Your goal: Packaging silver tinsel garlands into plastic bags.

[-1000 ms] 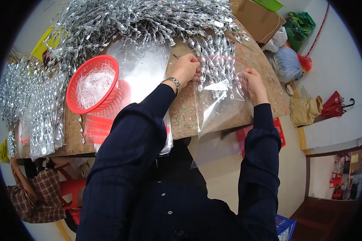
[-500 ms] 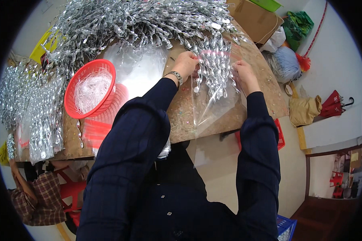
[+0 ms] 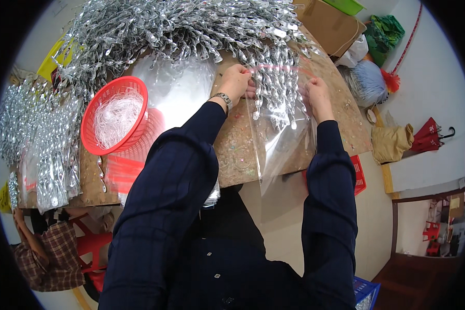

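A clear plastic bag (image 3: 280,147) with a red band near its top edge is stretched between my two hands. My left hand (image 3: 237,84), with a metal watch at the wrist, is closed on the bag's left upper edge. The bag's right upper edge is pinched by my right hand (image 3: 319,97). Several silver twisted spiral strips (image 3: 280,85) hang in a row between the hands, their lower ends over the clear film. Whether the strips are fully inside the bag is hard to make out. The bag's lower end droops past the table edge.
A large heap of silver spirals (image 3: 181,26) covers the table's far side. To the left stand a red basket (image 3: 88,121) of clear thread, a stack of clear bags (image 3: 183,77) and bagged spirals (image 3: 57,165). Another person (image 3: 51,253) sits at lower left. A cardboard box (image 3: 328,26) is at far right.
My right hand has moved slightly right, and the bag's top has spread wider. The bag has come down a little over the hanging spirals, its lower end now further below the table edge.
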The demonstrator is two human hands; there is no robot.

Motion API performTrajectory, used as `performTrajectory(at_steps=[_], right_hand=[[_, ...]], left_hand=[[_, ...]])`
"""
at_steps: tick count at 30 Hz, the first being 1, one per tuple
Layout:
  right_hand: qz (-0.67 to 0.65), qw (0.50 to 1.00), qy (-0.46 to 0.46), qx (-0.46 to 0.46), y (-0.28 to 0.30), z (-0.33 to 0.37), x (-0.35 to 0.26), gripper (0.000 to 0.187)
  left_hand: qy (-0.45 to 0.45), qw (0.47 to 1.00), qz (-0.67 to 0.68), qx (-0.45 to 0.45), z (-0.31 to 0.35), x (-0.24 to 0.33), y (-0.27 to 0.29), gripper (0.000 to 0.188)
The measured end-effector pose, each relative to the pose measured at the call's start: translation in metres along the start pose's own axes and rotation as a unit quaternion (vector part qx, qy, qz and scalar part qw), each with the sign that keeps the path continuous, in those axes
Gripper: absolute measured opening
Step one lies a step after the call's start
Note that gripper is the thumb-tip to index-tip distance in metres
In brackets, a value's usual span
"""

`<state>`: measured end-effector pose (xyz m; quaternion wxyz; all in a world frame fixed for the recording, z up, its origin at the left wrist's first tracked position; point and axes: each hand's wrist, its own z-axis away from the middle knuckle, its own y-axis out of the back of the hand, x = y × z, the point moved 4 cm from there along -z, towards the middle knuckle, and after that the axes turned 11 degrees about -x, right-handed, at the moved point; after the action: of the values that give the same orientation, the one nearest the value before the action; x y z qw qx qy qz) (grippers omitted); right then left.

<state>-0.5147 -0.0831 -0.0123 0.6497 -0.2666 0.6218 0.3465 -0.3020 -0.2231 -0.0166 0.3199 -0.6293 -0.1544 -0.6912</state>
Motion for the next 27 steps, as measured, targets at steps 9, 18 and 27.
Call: performTrajectory(at_steps=[9, 18, 27], right_hand=[[-0.091, 0.996, -0.013, -0.003, -0.007, -0.004, 0.000, 0.006], [0.023, 0.999, -0.012, -0.025, -0.021, -0.023, -0.005, 0.005], [0.182, 0.973, 0.141, -0.010, -0.019, -0.012, 0.006, 0.008]], left_hand=[[-0.019, 1.000, -0.009, 0.023, -0.004, 0.001, 0.003, 0.009], [0.002, 1.000, 0.003, 0.017, -0.016, 0.003, -0.002, 0.005], [-0.045, 0.983, -0.178, -0.004, -0.007, -0.007, -0.009, 0.016]])
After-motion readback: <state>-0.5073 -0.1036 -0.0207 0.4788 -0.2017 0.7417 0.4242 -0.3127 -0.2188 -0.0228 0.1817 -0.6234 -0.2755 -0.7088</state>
